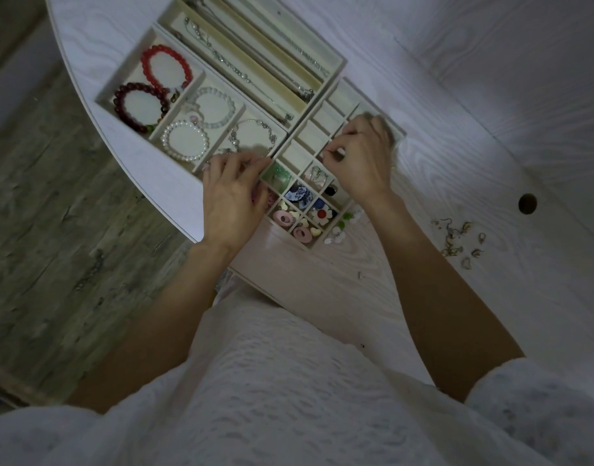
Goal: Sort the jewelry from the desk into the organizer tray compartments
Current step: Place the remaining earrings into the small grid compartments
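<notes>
surface [456, 163]: white wood-grain, fills centre and right of frame; round hole [527, 203] at right.
grid tray [335, 105]: centre frame, small square cells; upper cells bare, lower cells hold earrings.
flower earring [321, 214]: white petals, red centre, in a lower cell.
pink rings [283, 217]: in the lowest cells, with small cream hearts beside them.
green bits [277, 173]: in the cell just right of the left hand.
bracelet tray [120, 75]: upper left; red bracelet [166, 69], dark red bracelet [139, 105], pearl bracelet [184, 141], clear bracelet [213, 107], silver chain bracelet [253, 134].
necklace tray [335, 60]: top centre, long slots with chains.
left hand [230, 193]: on the seam between bracelet tray and grid tray, fingers curled at the edge; grip state: cannot tell, fingertips blurred.
right hand [361, 156]: over the grid tray's middle cells, thumb and forefinger pinched together; what's pinched is too small to make out.
loose earrings [460, 238]: gold-tone pile on the surface, right of frame, well apart from the trays.
white/green pieces [339, 230]: on the surface just beside the grid tray's lower corner.
</notes>
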Motion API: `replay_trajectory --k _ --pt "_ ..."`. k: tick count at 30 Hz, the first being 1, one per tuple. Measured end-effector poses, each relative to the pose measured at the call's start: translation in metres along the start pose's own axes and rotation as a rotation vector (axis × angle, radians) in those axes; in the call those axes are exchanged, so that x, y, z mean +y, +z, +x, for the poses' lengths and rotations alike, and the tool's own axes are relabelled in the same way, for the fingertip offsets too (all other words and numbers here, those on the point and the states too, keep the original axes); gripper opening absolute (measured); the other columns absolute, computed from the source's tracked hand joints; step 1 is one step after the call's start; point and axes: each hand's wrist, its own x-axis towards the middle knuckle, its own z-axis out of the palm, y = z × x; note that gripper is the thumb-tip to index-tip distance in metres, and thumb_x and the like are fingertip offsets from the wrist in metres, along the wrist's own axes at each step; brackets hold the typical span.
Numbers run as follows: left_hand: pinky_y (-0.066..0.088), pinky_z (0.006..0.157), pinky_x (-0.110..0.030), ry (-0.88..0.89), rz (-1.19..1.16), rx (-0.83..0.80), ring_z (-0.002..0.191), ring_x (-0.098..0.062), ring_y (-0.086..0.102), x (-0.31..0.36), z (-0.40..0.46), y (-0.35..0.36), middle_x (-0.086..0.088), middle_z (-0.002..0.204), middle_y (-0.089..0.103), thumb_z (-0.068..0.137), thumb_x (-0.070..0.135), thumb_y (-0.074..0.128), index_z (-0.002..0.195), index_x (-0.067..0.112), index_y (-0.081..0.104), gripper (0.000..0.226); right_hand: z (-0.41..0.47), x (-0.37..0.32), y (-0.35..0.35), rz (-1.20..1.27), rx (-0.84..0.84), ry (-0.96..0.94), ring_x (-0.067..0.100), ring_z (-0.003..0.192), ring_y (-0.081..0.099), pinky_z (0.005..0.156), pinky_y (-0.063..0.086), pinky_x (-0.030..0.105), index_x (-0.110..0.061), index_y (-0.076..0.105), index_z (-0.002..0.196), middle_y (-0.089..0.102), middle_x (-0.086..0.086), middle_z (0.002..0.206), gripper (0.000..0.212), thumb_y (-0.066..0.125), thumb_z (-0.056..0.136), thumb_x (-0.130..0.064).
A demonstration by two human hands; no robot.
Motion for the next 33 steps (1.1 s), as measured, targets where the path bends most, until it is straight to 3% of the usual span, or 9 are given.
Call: replay_trajectory --k 5,11,26,30,33 --pt "0.035 0.087 -0.038 -0.006 -0.009 0.009 0.103 -0.028 0.041 0.000 0.000 0.000 -0.012 0.114 0.060 0.083 0.010 0.059 0.120 0.010 0.063 0.038 -0.003 0.000 0.003 -0.027 0.041 -0.049 0.024 0.105 0.042 0.085 0.021 0.027 -0.016 0.075 0.095 0.060 0.003 0.102 0.019 0.064 0.087 -0.030" --pt "0.036 0.088 -0.039 -0.009 -0.014 0.006 0.103 -0.028 0.041 0.000 -0.001 0.000 -0.012 0.115 0.060 0.083 0.012 0.057 0.121 0.010 0.063 0.038 -0.007 -0.001 0.010 -0.092 0.109 -0.046 0.025 0.104 0.045 0.087 0.022 0.027 -0.013 0.075 0.091 0.060 0.004 0.101 0.019 0.065 0.086 -0.029" --pt "0.038 0.087 -0.040 -0.001 -0.018 0.001 0.103 -0.026 0.039 -0.002 0.000 0.000 -0.012 0.114 0.060 0.084 0.017 0.050 0.120 0.010 0.064 0.040 -0.010 0.005 0.017 0.000 0.114 -0.026 0.029 0.094 0.049 0.085 0.042 0.038 -0.014 0.076 0.090 0.059 0.008 0.092 0.012 0.071 0.080 -0.015" --pt "0.037 0.087 -0.040 0.000 -0.012 0.005 0.103 -0.026 0.039 -0.002 0.000 0.001 -0.012 0.113 0.060 0.083 0.017 0.050 0.120 0.010 0.064 0.040 -0.013 0.005 0.017 0.018 0.095 -0.035 0.027 0.097 0.048 0.088 0.033 0.028 -0.016 0.076 0.092 0.058 0.006 0.094 0.012 0.069 0.082 -0.017" --pt "0.037 0.088 -0.040 0.000 -0.009 0.010 0.103 -0.026 0.039 -0.003 -0.001 0.001 -0.012 0.113 0.060 0.083 0.016 0.050 0.120 0.010 0.064 0.041 -0.014 0.006 0.016 0.030 0.105 -0.037 0.027 0.096 0.048 0.088 0.033 0.029 -0.016 0.076 0.092 0.058 0.007 0.093 0.012 0.068 0.083 -0.017"
